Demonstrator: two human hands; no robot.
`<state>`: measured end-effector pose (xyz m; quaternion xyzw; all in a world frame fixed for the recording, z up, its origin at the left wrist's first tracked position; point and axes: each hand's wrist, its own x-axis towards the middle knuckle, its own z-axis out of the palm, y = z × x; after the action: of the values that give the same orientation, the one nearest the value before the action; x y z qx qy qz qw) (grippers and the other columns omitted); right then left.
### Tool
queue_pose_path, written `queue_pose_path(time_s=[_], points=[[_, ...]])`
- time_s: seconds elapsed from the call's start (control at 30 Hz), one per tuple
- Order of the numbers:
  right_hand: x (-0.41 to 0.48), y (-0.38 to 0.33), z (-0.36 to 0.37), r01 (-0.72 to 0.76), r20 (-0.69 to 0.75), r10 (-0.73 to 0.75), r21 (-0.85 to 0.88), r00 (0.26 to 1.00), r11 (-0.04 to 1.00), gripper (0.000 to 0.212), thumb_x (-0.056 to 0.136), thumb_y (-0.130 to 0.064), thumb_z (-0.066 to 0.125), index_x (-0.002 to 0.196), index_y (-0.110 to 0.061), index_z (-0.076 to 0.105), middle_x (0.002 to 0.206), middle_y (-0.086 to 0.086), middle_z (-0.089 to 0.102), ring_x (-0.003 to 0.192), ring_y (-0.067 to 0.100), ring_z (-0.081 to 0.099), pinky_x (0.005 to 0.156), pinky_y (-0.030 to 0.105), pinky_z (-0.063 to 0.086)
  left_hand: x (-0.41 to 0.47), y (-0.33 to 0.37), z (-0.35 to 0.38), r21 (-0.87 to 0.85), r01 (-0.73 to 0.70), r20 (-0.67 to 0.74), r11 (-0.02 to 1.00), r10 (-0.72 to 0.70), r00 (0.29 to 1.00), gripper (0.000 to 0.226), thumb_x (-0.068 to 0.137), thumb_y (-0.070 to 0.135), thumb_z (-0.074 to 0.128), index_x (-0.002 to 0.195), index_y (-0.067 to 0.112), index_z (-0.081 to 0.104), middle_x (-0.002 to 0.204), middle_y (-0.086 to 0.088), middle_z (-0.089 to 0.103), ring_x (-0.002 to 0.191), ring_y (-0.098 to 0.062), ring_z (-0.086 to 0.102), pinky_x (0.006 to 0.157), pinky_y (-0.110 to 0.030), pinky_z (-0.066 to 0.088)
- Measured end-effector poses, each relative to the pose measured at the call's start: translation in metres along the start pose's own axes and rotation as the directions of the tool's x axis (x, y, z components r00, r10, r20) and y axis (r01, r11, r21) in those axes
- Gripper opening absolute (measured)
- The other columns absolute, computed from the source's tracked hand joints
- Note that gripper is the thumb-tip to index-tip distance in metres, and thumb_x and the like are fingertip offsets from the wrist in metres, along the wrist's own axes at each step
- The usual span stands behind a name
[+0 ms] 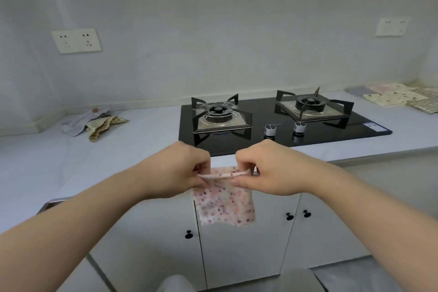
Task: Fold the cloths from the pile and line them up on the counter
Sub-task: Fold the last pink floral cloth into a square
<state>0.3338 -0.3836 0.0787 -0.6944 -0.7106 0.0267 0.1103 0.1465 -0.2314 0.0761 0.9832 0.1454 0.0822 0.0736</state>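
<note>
While both hands pinch its folded top edge, a pink floral cloth (224, 199) hangs in the air in front of the white cabinet doors (246, 244), below the counter's front edge. The left hand (182, 170) pinches the left end of that edge between thumb and curled fingers; the right hand (265, 168) pinches the right end the same way. The hands sit close together, with the edge stretched taut between them and the rest of the cloth draping straight down.

Just beyond the hands, a black two-burner gas hob (284, 125) is set into the pale counter (142, 140). Far to the left, near the wall, lies a small crumpled pile of cloths (94, 121). Far to the right, at the counter's end, folded cloths (398, 97) lie flat side by side. Wall sockets (76, 41) are mounted above the pile.
</note>
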Motion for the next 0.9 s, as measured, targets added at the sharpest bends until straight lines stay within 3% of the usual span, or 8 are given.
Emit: queue_pose_path(time_s=[0.13, 0.23, 0.4, 0.47, 0.57, 0.73, 0.83, 0.9], points=[[-0.012, 0.055, 0.013, -0.158, -0.176, 0.232, 0.356, 0.957, 0.921, 0.023, 0.086, -0.039, 0.074, 0.083, -0.032, 0.052, 0.078, -0.009, 0.066, 0.071, 0.008, 0.058, 0.064, 0.029, 0.049, 0.054, 0.012, 0.016, -0.255, 0.04, 0.01, 0.966, -0.039, 0.999, 0.023, 0.082, 0.028, 0.079, 0.099, 0.038, 0.066, 0.083, 0.019, 0.068, 0.079, -0.002, 0.063, 0.068, -0.016, 0.048], [-0.012, 0.104, 0.026, -0.195, -0.219, 0.443, 0.672, 0.87, 0.715, 0.031, 0.081, -0.028, 0.081, 0.099, -0.033, 0.057, 0.084, -0.006, 0.073, 0.073, 0.008, 0.065, 0.07, 0.027, 0.052, 0.11, 0.016, 0.033, -0.414, 0.094, 0.002, 0.905, -0.103, 0.995, 0.008, 0.081, 0.027, 0.081, 0.084, 0.03, 0.075, 0.083, 0.015, 0.071, 0.076, -0.006, 0.065, 0.069, -0.026, 0.051], [-0.002, 0.178, 0.041, -0.063, -0.046, 0.694, 0.989, 0.718, 0.13, 0.018, 0.089, -0.013, 0.072, 0.106, -0.009, 0.075, 0.102, 0.008, 0.076, 0.101, 0.024, 0.071, 0.097, 0.042, 0.053, 0.198, 0.03, 0.072, -0.861, 0.197, 0.09, 0.468, -0.242, 0.966, 0.009, 0.092, 0.019, 0.068, 0.097, 0.019, 0.076, 0.1, -0.003, 0.076, 0.098, -0.022, 0.071, 0.097, -0.049, 0.053], [0.0, 0.194, 0.036, 0.006, -0.029, 0.771, 0.999, 0.637, 0.033, 0.015, 0.094, -0.02, 0.066, 0.104, -0.013, 0.075, 0.104, 0.006, 0.076, 0.102, 0.024, 0.071, 0.095, 0.043, 0.053, 0.229, 0.048, 0.081, -0.91, 0.19, 0.08, 0.369, -0.293, 0.953, 0.016, 0.097, 0.021, 0.061, 0.104, 0.017, 0.074, 0.104, -0.002, 0.076, 0.101, -0.022, 0.071, 0.096, -0.05, 0.053], [-0.001, 0.21, 0.013, 0.005, -0.094, 0.875, 0.995, 0.475, 0.104, 0.021, 0.1, -0.037, 0.055, 0.108, -0.023, 0.068, 0.102, -0.004, 0.073, 0.097, 0.012, 0.07, 0.09, 0.042, 0.058, 0.27, 0.089, 0.077, -0.934, 0.161, 0.025, 0.319, -0.391, 0.92, 0.021, 0.101, 0.031, 0.053, 0.102, 0.023, 0.073, 0.101, 0.002, 0.075, 0.098, -0.018, 0.071, 0.088, -0.049, 0.058], [-0.031, 0.233, -0.058, -0.256, -0.36, 0.925, 0.889, 0.121, 0.38, 0.02, 0.106, -0.038, 0.038, 0.112, -0.024, 0.051, 0.089, -0.015, 0.061, 0.084, -0.002, 0.059, 0.07, 0.007, 0.042, 0.337, 0.184, 0.046, -0.893, 0.171, -0.054, 0.416, -0.477, 0.877, 0.027, 0.102, 0.039, 0.045, 0.092, 0.024, 0.064, 0.087, 0.004, 0.068, 0.087, -0.014, 0.068, 0.079, -0.043, 0.059], [-0.066, 0.248, -0.105, -0.383, -0.344, 0.938, 0.863, 0.031, 0.329, 0.023, 0.106, -0.042, 0.029, 0.118, -0.029, 0.043, 0.089, -0.007, 0.062, 0.08, 0.011, 0.061, 0.07, 0.025, 0.05, 0.371, 0.247, 0.023, -0.801, 0.175, -0.129, 0.572, -0.451, 0.883, 0.027, 0.104, 0.038, 0.041, 0.09, 0.021, 0.055, 0.08, 0.009, 0.059, 0.076, -0.005, 0.058, 0.065, -0.017, 0.047], [-0.094, 0.259, -0.134, -0.444, -0.301, 0.954, 0.856, -0.01, 0.266, 0.025, 0.106, -0.044, 0.027, 0.119, -0.029, 0.041, 0.087, -0.003, 0.062, 0.081, 0.021, 0.062, 0.071, 0.037, 0.051, 0.388, 0.284, 0.014, -0.73, 0.167, -0.146, 0.662, -0.389, 0.91, 0.026, 0.105, 0.039, 0.039, 0.096, 0.019, 0.054, 0.078, 0.011, 0.057, 0.073, -0.001, 0.056, 0.059, -0.017, 0.042]])
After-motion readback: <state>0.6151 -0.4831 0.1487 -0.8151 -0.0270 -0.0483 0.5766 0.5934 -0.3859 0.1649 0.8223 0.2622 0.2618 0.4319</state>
